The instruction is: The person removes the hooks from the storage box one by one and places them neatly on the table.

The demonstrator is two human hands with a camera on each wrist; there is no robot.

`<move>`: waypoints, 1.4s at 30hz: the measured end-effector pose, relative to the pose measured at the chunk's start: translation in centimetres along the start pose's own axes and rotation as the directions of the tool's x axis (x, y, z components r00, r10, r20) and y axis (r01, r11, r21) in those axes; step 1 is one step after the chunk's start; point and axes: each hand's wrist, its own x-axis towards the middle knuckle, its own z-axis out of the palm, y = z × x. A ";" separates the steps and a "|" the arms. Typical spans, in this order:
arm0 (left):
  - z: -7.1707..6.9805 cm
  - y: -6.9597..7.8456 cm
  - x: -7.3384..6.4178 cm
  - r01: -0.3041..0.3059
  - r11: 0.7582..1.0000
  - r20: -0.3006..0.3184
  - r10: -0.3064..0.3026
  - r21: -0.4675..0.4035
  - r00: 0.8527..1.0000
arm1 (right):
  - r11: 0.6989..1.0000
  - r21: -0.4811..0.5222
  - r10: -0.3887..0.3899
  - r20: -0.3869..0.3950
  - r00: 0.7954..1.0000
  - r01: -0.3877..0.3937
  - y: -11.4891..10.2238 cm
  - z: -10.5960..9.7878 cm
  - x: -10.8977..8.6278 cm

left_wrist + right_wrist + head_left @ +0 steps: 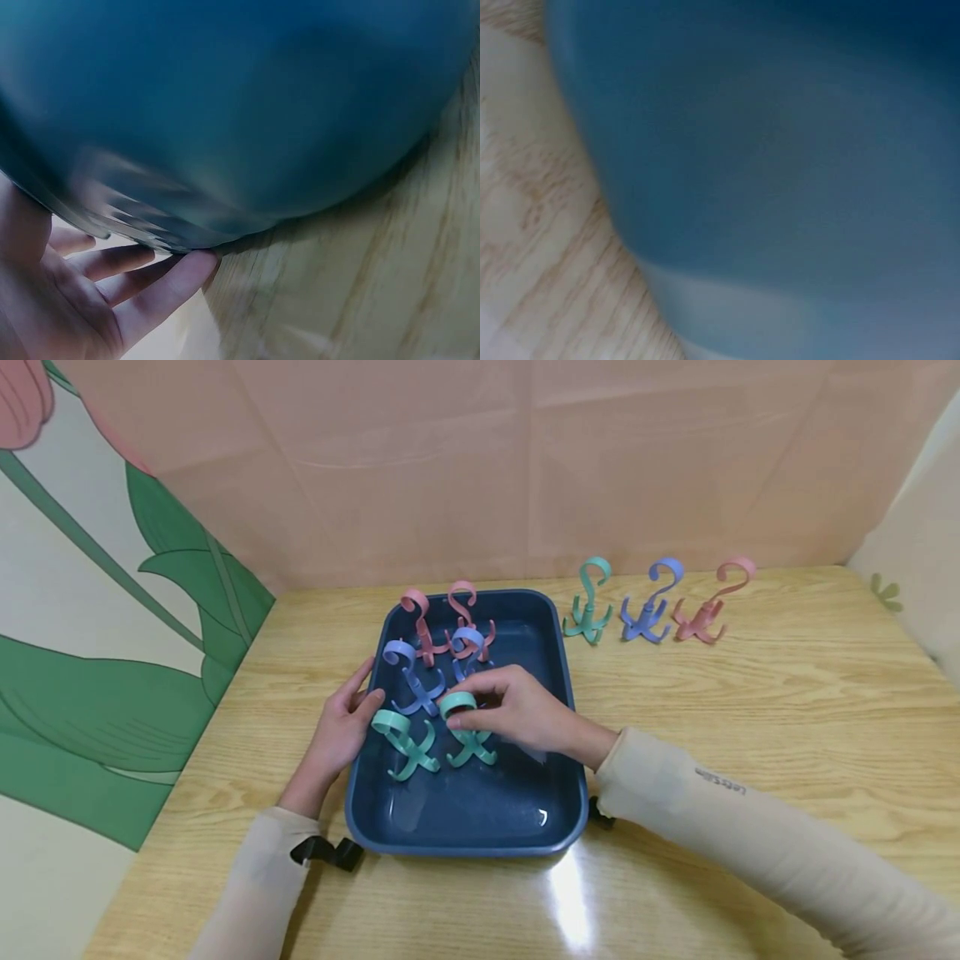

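A dark blue basin (480, 843) holds several rotating four-prong hanger hooks, in pairs of pink, blue and green. My right hand (521, 706) reaches over its right rim and pinches the curved top of a green hook (471, 748), whose prongs show below the fingers. Left of that lies another green hook (411, 750); just beyond it, a blue hook (416, 689). My left hand (347, 722) holds the basin's left side, thumb at the rim and fingers along the outer wall (247, 112). In the right wrist view only the basin's wall (742, 165) and tabletop appear, blurred.
Beyond the basin's right side, a green hook (588, 614), a blue hook (647, 614) and a pink hook (703, 617) stand in a row on the wooden table (787, 710). A pink-covered wall (525, 468) borders the back. Two pink hooks (426, 643) sit at the basin's far end.
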 end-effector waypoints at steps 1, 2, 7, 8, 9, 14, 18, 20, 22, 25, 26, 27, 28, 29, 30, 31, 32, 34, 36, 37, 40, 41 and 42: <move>0.0 0.0 0.0 0.001 1.000 0.001 -0.001 0.001 1.000 | 1.000 0.000 0.000 -0.001 1.000 0.000 0.0 0.0 0.0; 0.0 0.0 0.0 0.002 1.000 0.002 -0.002 0.003 1.000 | 1.000 -0.001 -0.001 0.000 1.000 0.001 0.0 0.0 0.0; 0.0 0.0 0.1 0.003 1.000 0.004 -0.003 0.002 1.000 | 1.000 -0.005 -0.006 0.000 1.000 0.006 -0.1 -0.1 -0.1; 0.0 -0.1 0.1 0.003 1.000 0.004 -0.003 0.002 1.000 | 1.000 -0.006 -0.009 0.000 1.000 0.009 -0.1 -0.1 -0.1; 0.0 -0.1 0.1 0.003 1.000 0.005 -0.003 0.001 1.000 | 1.000 -0.007 -0.011 0.001 1.000 0.011 0.0 -0.2 -0.1; 0.0 -0.1 0.1 0.005 1.000 0.003 -0.005 -0.001 1.000 | 0.999 -0.028 -0.033 -0.003 0.999 0.033 0.0 -0.5 -0.2; 0.0 -0.1 0.1 0.000 1.000 0.003 0.000 0.000 1.000 | 0.998 -0.047 -0.049 -0.011 0.999 0.048 -0.1 -0.8 -0.4; 0.0 -0.2 0.1 -0.002 1.000 0.003 0.002 0.000 1.000 | 0.997 -0.053 -0.050 -0.012 0.999 0.050 -0.2 -0.9 -0.4; 0.0 -0.2 0.1 -0.003 1.000 0.003 0.003 -0.003 1.000 | 0.997 -0.056 -0.051 -0.013 0.999 0.050 -0.3 -1.0 -0.5; 0.0 -0.2 0.1 -0.005 1.000 0.001 0.005 -0.005 1.000 | 0.997 -0.060 -0.049 -0.011 0.999 0.049 -0.4 -1.2 -0.6; 0.0 -0.2 0.1 -0.006 1.000 0.002 0.006 -0.006 1.000 | 0.997 -0.063 -0.051 -0.013 0.999 0.050 -0.4 -1.3 -0.6; 0.0 -0.2 0.1 -0.007 1.000 0.002 0.007 -0.008 1.000 | 0.996 -0.068 -0.052 -0.017 0.999 0.051 -0.5 -1.4 -0.7; 0.0 -0.2 0.1 -0.007 1.000 0.002 0.007 -0.008 1.000 | 0.996 -0.072 -0.053 -0.020 0.998 0.052 -0.6 -1.4 -0.7; 0.0 -0.2 0.1 -0.009 1.000 0.002 0.009 -0.008 1.000 | 0.996 -0.075 -0.055 -0.025 0.998 0.053 -0.7 -1.5 -0.7; 0.0 -0.2 0.1 -0.011 1.000 0.002 0.011 -0.008 1.000 | 0.996 -0.076 -0.055 -0.031 0.998 0.052 -0.8 -1.6 -0.7; 0.0 -0.2 0.1 -0.011 1.000 0.002 0.011 -0.009 1.000 | 0.996 -0.080 -0.054 -0.037 0.998 0.051 -0.9 -1.6 -0.7; 0.1 -0.2 0.1 -0.011 1.000 0.002 0.011 -0.009 1.000 | 0.996 -0.080 -0.054 -0.042 0.998 0.051 -1.0 -1.7 -0.8; 0.1 -0.2 0.1 -0.014 1.000 0.002 0.014 -0.008 1.000 | 0.995 -0.078 -0.058 -0.049 0.997 0.054 -1.3 -1.9 -0.8; 0.1 -0.2 0.1 -0.016 1.000 0.002 0.016 -0.009 1.000 | 0.995 -0.074 -0.065 -0.054 0.996 0.061 -1.5 -2.1 -0.8; 0.1 -0.2 0.1 -0.016 1.000 0.002 0.017 -0.012 1.000 | 0.995 -0.075 -0.074 -0.056 0.996 0.069 -1.6 -2.2 -0.8; 0.1 -0.3 0.1 -0.018 1.000 0.003 0.018 -0.013 1.000 | 0.994 -0.075 -0.087 -0.070 0.994 0.082 -1.9 -2.5 -0.8; 0.1 -0.3 0.1 -0.017 1.000 0.004 0.018 -0.012 1.000 | 0.994 -0.074 -0.089 -0.075 0.993 0.083 -2.0 -2.6 -0.8; 0.1 -0.3 0.1 -0.017 1.000 0.004 0.017 -0.012 1.000 | 0.994 -0.076 -0.089 -0.082 0.993 0.083 -2.1 -2.7 -0.8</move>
